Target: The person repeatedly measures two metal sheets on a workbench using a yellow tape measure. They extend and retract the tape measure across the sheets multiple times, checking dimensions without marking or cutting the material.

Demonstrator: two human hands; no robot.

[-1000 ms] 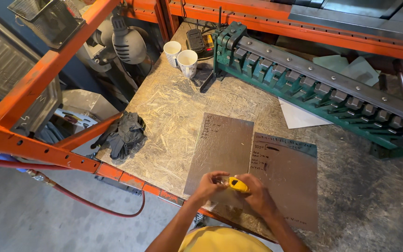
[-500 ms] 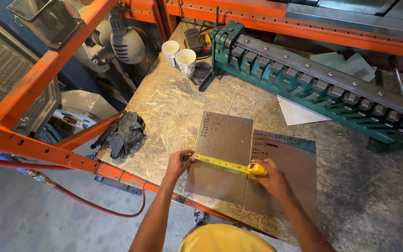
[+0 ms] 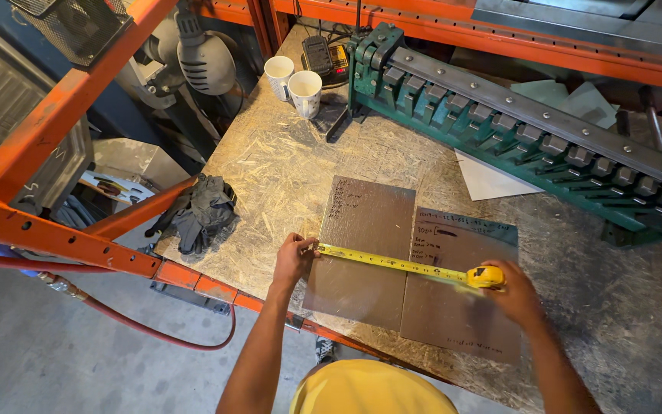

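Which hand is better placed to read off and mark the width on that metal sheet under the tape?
Probably the left hand: it only pins the tape's end at the sheet edge, while the right hand holds the yellow tape measure case taut.

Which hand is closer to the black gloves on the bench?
Left. The left hand pins the tape's end just right of the black gloves. The right hand holds the yellow tape measure far across the metal sheets.

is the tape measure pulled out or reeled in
Pulled out: the yellow blade spans the metal sheet, from the left hand at its tip to the case under the right hand.
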